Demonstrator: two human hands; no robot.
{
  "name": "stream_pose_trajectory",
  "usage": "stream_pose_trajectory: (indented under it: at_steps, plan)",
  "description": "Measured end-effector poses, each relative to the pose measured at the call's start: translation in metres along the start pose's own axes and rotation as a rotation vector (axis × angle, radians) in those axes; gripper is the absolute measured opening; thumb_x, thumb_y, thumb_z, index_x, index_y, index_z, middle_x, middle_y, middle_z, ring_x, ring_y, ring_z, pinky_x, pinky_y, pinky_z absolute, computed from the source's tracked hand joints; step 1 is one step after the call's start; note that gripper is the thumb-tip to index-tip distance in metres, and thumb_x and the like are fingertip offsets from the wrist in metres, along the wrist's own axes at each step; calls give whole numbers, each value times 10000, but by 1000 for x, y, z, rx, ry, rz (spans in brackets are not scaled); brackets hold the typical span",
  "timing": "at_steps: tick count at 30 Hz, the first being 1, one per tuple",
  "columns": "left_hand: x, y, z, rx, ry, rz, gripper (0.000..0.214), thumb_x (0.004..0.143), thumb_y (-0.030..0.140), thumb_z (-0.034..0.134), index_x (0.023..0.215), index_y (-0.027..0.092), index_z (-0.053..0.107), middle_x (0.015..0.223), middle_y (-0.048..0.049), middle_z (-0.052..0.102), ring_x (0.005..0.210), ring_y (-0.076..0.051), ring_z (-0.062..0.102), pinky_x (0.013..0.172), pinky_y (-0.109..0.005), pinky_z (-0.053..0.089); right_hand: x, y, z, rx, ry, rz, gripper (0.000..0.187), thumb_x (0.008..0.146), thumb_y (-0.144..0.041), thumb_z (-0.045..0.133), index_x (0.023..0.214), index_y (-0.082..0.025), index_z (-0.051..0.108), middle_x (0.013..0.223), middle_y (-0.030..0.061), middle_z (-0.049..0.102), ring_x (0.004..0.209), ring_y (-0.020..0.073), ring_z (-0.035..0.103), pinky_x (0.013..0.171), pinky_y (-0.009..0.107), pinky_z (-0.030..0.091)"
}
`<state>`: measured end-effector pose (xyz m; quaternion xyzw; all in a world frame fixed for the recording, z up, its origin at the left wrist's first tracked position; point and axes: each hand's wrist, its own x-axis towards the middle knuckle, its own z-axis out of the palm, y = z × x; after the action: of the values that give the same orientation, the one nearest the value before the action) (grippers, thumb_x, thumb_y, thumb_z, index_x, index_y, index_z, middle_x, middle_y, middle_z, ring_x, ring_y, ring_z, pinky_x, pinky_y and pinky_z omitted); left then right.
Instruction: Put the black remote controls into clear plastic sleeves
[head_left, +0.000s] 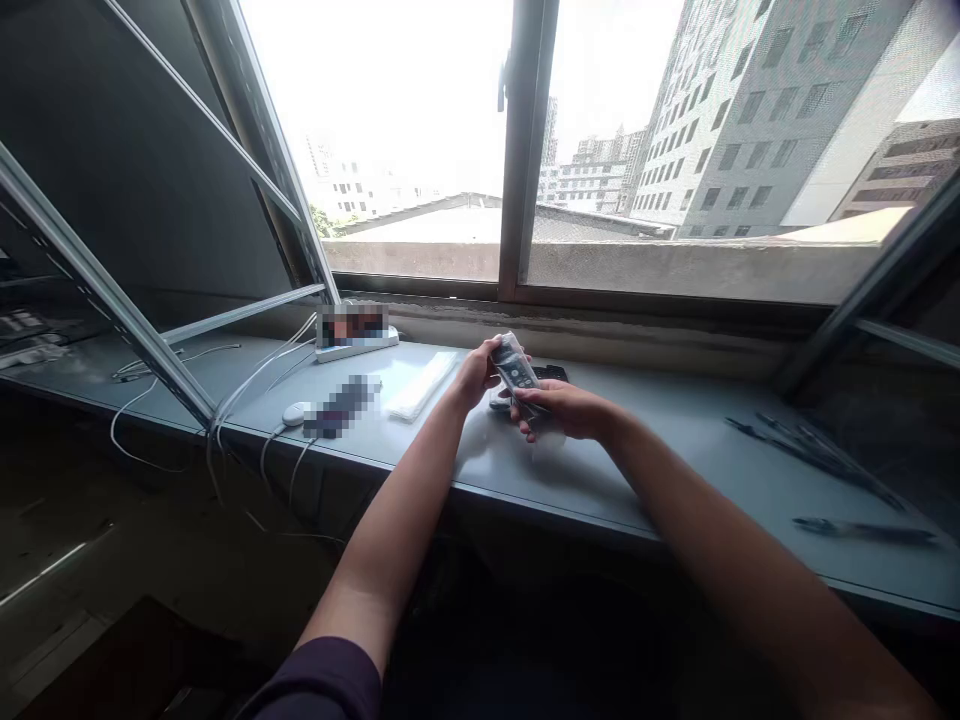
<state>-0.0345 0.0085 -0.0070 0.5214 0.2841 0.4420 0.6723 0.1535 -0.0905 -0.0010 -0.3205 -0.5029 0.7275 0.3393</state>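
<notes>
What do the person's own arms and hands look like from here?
The left hand and right hand wear no gloves. Both forearms are uncovered, with no watch visible. A dark purple sleeve shows on the left arm; no right sleeve is in view.

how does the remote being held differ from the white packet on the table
The remote is dark with light button marks; the white packet is pale. The remote is held between left hand and right hand; the packet lies flat on the table. Both look elongated.

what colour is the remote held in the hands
The remote looks dark grey, clearest in the head view.
</notes>
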Motion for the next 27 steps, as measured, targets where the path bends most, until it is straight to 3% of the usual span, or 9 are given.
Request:
stream_pose_trajectory:
  at_steps: [4,10,16,21,27]
  plan:
    - [-1,0,0,3,16,-9,509,994,575,576,1166,166,825,1159,-148,844,871,-216,752,583,-268,410,0,1,0,-25,4,3,433,939,-371,902,1239,-111,730,933,95,789,726,210,754,605,344,696]
    - [-1,3,1,-25,103,-3,434,1023,432,534,1140,138,830,1153,-161,848,937,-233,775,632,-275,459,1,0,2,-43,27,8,366,921,-400,918,1103,-136,744,969,109,792,715,197,732,568,327,687]
    - [1,4,-1,-78,135,71,453,1047,500,582,1195,138,811,1211,-159,839,989,-223,783,627,-247,466,0,-1,3,-55,22,3,379,902,-393,935,1098,-142,731,953,88,780,682,166,707,528,282,659]
    - [0,4,1,-85,81,15,548,1005,621,625,1166,133,816,1179,-180,840,842,-214,766,544,-265,404,2,1,0,-36,37,-67,375,874,-389,957,1044,-142,732,919,72,758,658,147,674,491,249,623]
    - [3,0,-2,-48,62,26,453,993,500,648,1191,132,823,1205,-165,837,864,-208,767,596,-270,435,1,1,0,-47,49,-43,408,860,-437,965,1014,-136,737,947,89,767,674,154,678,510,265,631]
